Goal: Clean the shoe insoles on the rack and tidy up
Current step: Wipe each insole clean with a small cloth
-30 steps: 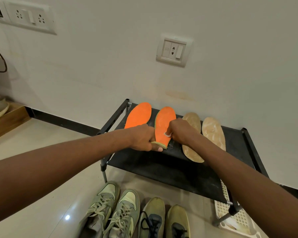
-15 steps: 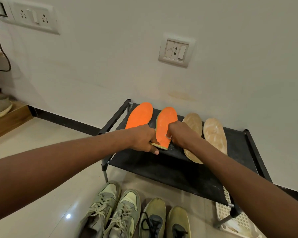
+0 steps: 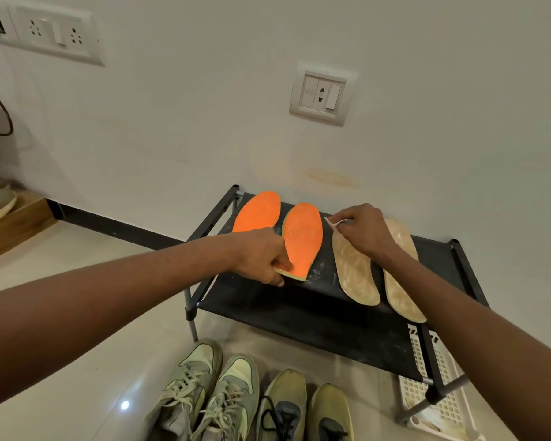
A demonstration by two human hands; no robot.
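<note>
Insoles were lined up four across on the black fabric-topped shoe rack [image 3: 299, 316] against the wall: two bright orange foam insoles on the left (far-left orange insole [image 3: 259, 211], second orange insole [image 3: 303, 237]) and two tan, stained-looking insoles on the right (first tan insole [image 3: 357, 278], second tan insole [image 3: 401, 281]).

Left hand [image 3: 261, 256] had its grip closed on the near heel end of the second orange insole, fingers curled round the edge and lifting it slightly off the fabric. Right hand [image 3: 361, 232] was pinching a small white wipe or scrap of cloth [image 3: 333, 222] over the far toe end of the first tan insole. Couldn't tell exactly what that white thing was, too small.

My take on doing this bit well: pin the tan insole's heel so it can't slide, then wipe along its length toe to heel in straight passes instead of scrubbing crosswise, since thin insoles probably buckle if pushed sideways. There was whitish dust on the rack [image 3: 323, 272] between the orange and tan ones, so that'd want a wipe too.

Orientation-wise, all four ran lengthways near-to-far, toes at the wall, heels toward the person. The tan pair angled with heels drifting right.

Two pairs of worn sneakers [image 3: 248, 402] sat on the floor in front, and a white plastic basket [image 3: 439, 405] under the rack's right end.
</note>
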